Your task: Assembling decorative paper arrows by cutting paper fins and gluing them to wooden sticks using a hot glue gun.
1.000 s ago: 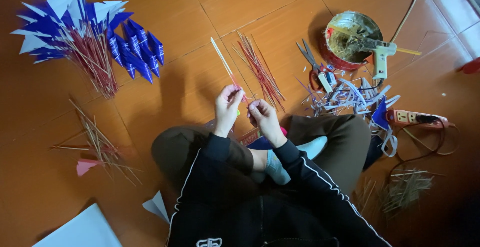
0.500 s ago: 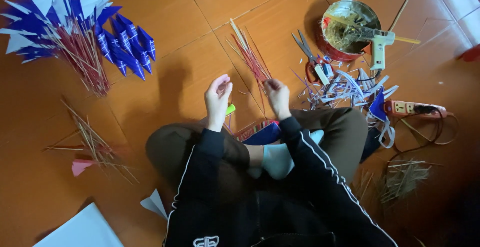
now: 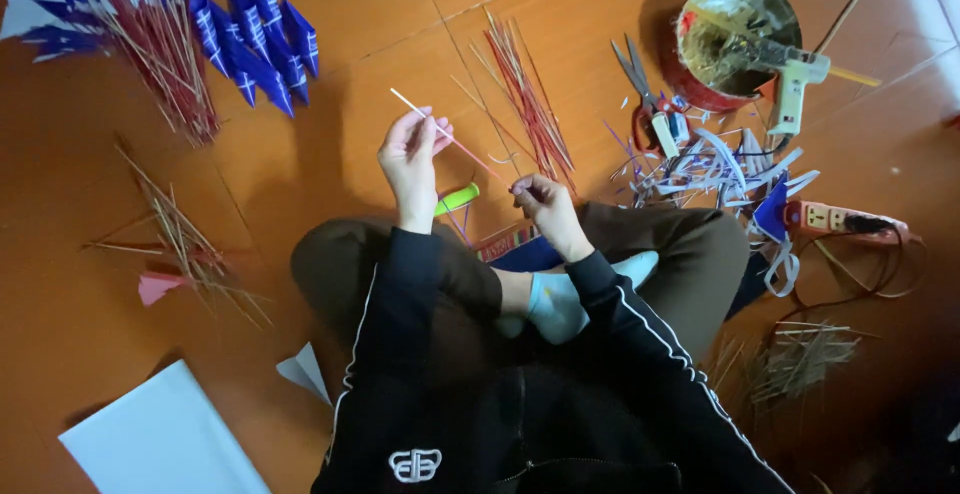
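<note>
Stick [image 3: 445,137], thin, pink-and-white, centre frame, long axis slanting upper left to lower right; left hand [image 3: 410,159] pinches its upper part, right hand [image 3: 540,199] closes on its lower tip.

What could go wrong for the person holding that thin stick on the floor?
The thin stick is held between the left hand and right hand, so bending it could snap it or poke a finger. The glue gun rests on a tin, and its tip may be hot. Open scissors lie within reach.
</note>
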